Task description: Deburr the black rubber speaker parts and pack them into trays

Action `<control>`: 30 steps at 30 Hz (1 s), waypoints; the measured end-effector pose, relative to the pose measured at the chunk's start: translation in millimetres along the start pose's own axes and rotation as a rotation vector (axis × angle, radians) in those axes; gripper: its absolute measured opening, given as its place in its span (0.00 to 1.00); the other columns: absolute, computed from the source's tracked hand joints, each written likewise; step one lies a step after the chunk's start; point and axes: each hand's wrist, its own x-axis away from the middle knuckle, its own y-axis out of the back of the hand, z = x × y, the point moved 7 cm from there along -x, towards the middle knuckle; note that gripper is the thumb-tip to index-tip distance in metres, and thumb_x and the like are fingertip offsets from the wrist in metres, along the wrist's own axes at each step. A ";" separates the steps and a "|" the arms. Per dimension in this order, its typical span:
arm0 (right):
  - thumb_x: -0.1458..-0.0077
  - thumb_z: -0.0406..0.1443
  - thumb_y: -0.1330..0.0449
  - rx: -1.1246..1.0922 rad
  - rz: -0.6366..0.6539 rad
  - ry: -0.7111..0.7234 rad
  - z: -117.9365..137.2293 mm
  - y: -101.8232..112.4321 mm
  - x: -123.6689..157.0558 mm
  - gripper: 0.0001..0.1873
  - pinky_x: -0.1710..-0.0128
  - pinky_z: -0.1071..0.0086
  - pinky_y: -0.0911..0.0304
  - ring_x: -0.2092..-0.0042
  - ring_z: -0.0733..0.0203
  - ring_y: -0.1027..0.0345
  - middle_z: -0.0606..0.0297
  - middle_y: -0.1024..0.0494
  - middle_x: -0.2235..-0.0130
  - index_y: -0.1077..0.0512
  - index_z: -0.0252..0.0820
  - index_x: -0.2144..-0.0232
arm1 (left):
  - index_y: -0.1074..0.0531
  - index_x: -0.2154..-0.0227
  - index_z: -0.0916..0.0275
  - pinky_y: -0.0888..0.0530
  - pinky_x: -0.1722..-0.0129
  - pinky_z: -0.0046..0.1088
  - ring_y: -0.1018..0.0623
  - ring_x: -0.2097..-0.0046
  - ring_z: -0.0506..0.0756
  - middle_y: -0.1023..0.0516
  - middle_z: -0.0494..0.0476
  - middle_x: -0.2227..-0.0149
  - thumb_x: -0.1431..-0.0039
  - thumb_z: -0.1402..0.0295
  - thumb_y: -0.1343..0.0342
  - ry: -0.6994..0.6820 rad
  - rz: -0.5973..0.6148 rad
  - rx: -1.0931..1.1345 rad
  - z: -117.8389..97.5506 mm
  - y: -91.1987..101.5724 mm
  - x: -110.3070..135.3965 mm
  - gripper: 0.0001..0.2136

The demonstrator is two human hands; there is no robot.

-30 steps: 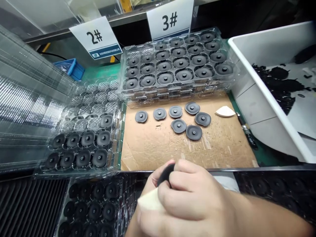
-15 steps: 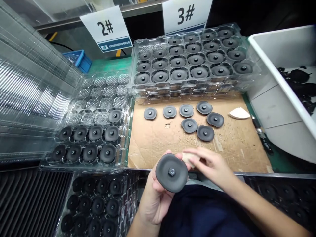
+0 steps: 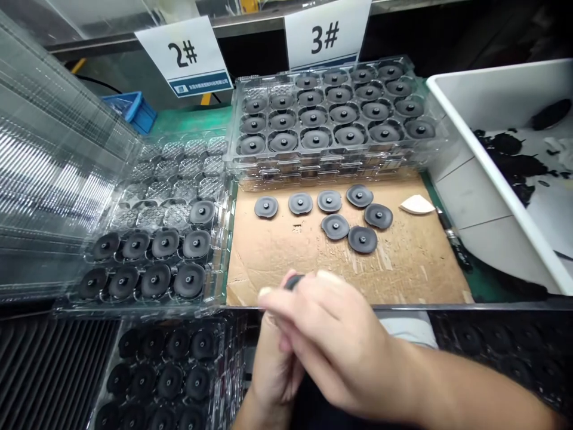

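My left hand [image 3: 273, 373] is low in the middle, closed on a dark grey rubber disc [image 3: 293, 280] of which only the top edge shows. My right hand [image 3: 326, 340] lies across the disc and the left hand. Its fingers are pressed together and point left, with a small pale tip at their end. Several loose discs [image 3: 335, 226] of the same kind lie on a brown cardboard sheet [image 3: 403, 269] just beyond my hands.
A clear tray [image 3: 224, 239], partly filled with discs, sits to the left, and a full stack [image 3: 447, 140] stands behind the cardboard under signs 2# and 3#. A white bin [image 3: 474, 149] of black scraps is on the right. A pale wedge [image 3: 416, 205] and a pen-like tool [image 3: 452, 239] lie beside it.
Half a second ago the disc faced up in my left hand with the right hand behind it. The right hand has since swept left over the disc and covers it.
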 end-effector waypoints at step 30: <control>0.38 0.34 0.50 0.035 -0.156 -0.190 -33.2 55.2 58.1 0.13 0.62 0.70 0.37 0.60 0.63 0.30 0.65 0.22 0.58 0.31 0.48 0.53 | 0.25 0.56 0.54 0.33 0.46 0.41 0.23 0.54 0.63 0.21 0.55 0.57 0.69 0.52 0.33 0.163 0.196 -0.038 22.3 -25.2 12.6 0.30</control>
